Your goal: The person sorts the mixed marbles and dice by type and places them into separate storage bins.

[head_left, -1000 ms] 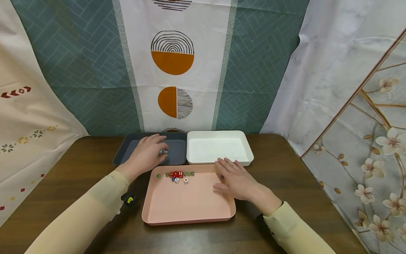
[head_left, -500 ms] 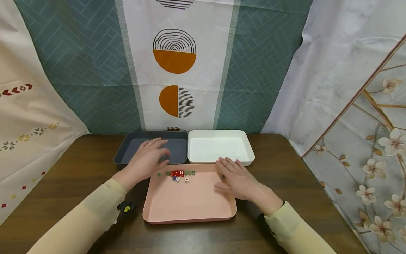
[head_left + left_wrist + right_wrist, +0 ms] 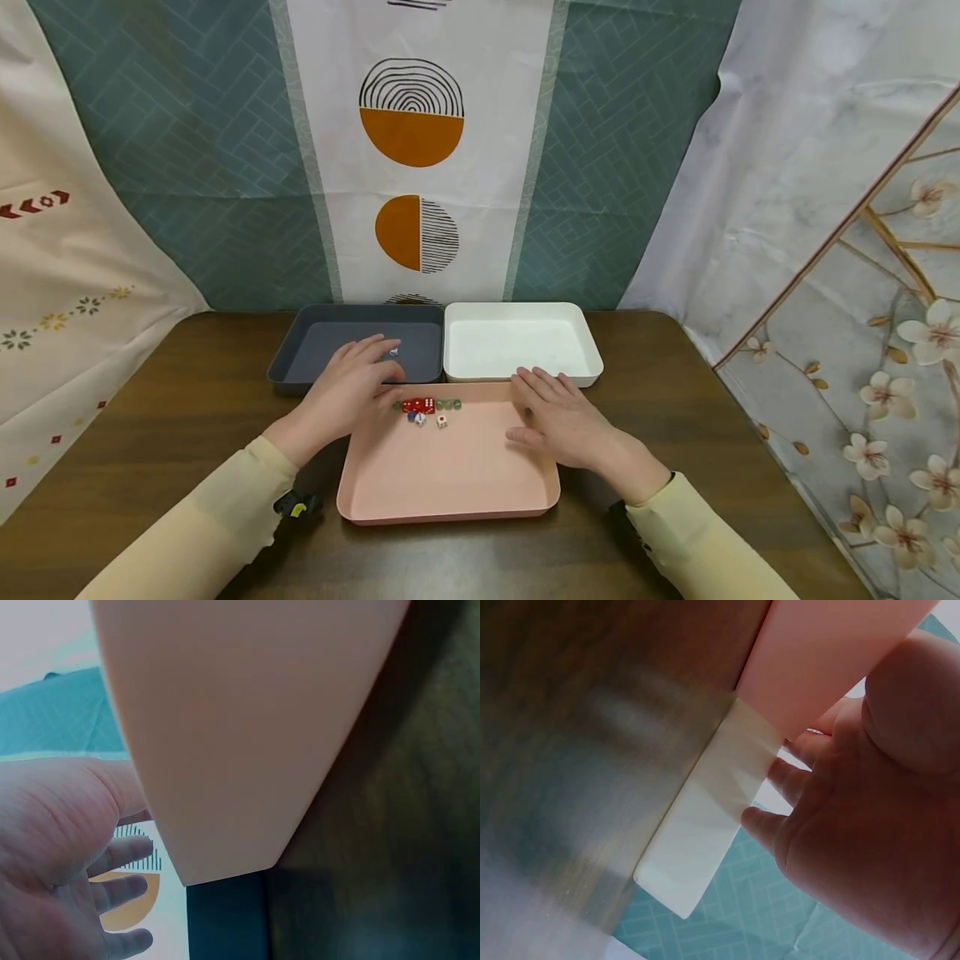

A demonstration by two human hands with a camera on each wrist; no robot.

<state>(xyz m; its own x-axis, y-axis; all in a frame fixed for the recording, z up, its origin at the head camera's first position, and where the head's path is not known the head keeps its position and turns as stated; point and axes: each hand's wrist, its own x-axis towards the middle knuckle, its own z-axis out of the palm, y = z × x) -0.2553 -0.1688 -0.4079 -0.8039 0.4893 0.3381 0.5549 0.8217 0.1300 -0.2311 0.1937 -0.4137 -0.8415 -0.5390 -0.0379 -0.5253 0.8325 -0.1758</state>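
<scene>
A pink tray (image 3: 450, 475) holds several small dice along its far side. Red dice (image 3: 418, 406) sit in a row with green dice (image 3: 448, 404) beside them; a white die (image 3: 442, 422) and a blue die (image 3: 412, 417) lie just nearer. My left hand (image 3: 345, 383) hovers over the tray's far left corner, thumb and fingers apart, hiding what lies beneath. Beyond its fingertips, a small die (image 3: 394, 352) rests in the dark grey tray (image 3: 307, 342). My right hand (image 3: 562, 421) rests at the pink tray's right side, fingers straight, fingertips near the white tray.
The white tray (image 3: 517, 337) stands beside the dark tray, both behind the pink one. All stand on a brown wooden table (image 3: 637, 392). Patterned cloth (image 3: 630, 167) hangs behind the table and at both sides.
My left hand has let go of a die in the dark tray and drawn back toward the pink tray's far left corner, now covering a green die there. My right hand stays put.
</scene>
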